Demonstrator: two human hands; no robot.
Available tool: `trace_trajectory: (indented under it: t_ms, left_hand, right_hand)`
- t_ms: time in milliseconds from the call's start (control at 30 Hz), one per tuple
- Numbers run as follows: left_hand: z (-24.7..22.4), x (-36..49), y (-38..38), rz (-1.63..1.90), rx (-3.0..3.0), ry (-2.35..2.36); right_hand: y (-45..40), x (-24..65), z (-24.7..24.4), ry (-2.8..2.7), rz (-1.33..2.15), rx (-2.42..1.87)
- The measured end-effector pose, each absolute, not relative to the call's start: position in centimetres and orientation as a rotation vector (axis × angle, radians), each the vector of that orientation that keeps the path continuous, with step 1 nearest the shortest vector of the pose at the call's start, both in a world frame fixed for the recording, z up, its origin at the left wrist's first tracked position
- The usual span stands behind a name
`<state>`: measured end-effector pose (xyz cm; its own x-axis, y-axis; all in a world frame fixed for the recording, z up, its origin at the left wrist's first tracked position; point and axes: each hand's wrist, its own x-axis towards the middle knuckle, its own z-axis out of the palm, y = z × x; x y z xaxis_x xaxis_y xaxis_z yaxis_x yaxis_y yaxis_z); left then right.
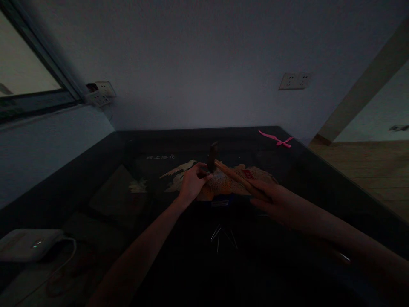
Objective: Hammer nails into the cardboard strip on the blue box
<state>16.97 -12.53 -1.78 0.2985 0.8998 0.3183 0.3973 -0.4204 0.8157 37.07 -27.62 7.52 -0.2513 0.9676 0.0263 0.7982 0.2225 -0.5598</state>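
Observation:
In the dim head view, my right hand [266, 196] is wrapped round the wooden handle of a hammer [234, 177]. The hammer's dark head stands over the fingertips of my left hand [193, 181]. My left fingers are pinched together beside a speckled orange-brown object [220, 183]; what they hold is too small and dark to make out. A dark blue piece with pale lettering [220, 202] lies at the near edge of the speckled object. Several thin shiny nails [218, 238] lie scattered on the dark tabletop nearer to me.
The glossy dark table [143, 138] meets a wall at the back. A pink ribbon [283, 142] lies at the back right. At the near left is a white device [30, 244] with a green light and a cable [72, 251]. Wall sockets [294, 81] are above the table.

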Motion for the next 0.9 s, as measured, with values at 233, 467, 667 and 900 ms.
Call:
trace_trajectory:
  t_ms: [233, 467, 667, 900]
  left_hand:
    - [-1.85, 16.92, -12.51, 1.032, 1.906, 1.119]
    - [-2.12, 16.78, -12.19, 1.037, 1.946, 1.143]
    - [-1.55, 16.92, -12.59, 1.023, 1.93, 1.14]
    - [-1.85, 16.93, -12.48, 1.049, 1.93, 1.113]
  right_hand:
    - [-27.62, 36.92, 7.38, -2.105, 0.695, -1.643]
    - [-27.59, 36.8, 7.69, -2.071, 0.649, -1.626]
    - [-27.63, 36.77, 7.49, -2.07, 0.714, -1.659]
    - [-27.64, 36.87, 7.37, -2.094, 0.706, -1.643]
